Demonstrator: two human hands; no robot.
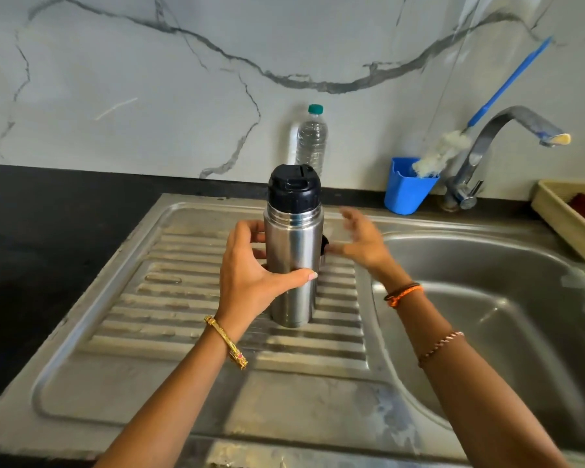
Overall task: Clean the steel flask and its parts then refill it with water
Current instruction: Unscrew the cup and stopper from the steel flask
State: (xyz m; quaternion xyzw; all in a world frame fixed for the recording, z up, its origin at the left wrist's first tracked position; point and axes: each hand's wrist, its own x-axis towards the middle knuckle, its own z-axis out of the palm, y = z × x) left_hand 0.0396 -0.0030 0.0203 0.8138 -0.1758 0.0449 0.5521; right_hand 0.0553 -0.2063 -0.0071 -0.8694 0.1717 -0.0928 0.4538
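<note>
My right hand [358,239] is smeared by motion blur just right of the flask [293,261], so I cannot tell whether its fingers are spread or curled. Behind the flask's right side a dark object [324,246] peeks out, mostly hidden; I cannot name it. My left hand [254,271] covers part of the flask's left wall. Far right of the flask, a tray [568,214] is cut by the frame edge, and its red contents are unclear.
</note>
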